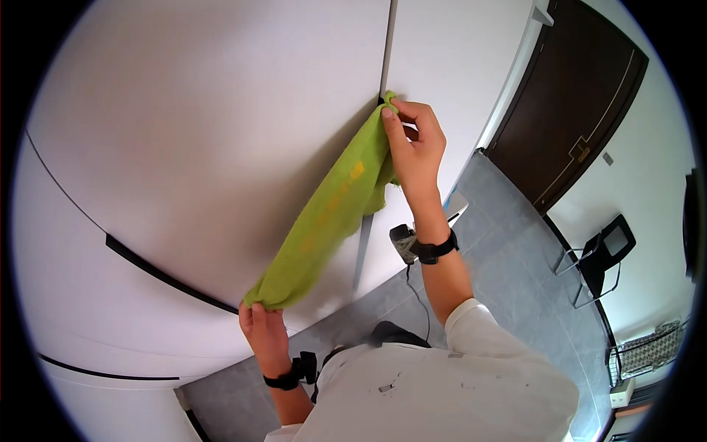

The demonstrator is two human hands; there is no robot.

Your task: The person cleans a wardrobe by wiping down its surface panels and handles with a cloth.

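Note:
A green cloth [324, 214] with faded yellow marks is stretched at a slant in front of the white cabinet doors [213, 132]. My left hand [265, 339] pinches its lower end, near a long black recessed handle [169, 274]. At the upper end, my right hand [418, 151] grips the bunched corner between thumb and fingers, beside the gap between two doors. The cloth sags loosely along its right side. A black band with a small device sits on each wrist.
Grey floor tiles [508, 243] spread to the right. A dark brown door [567, 110] stands at the upper right, with a black chair [607, 250] below it. A patterned cloth [652, 350] lies over a rack. A cable [421, 295] hangs under my right wrist.

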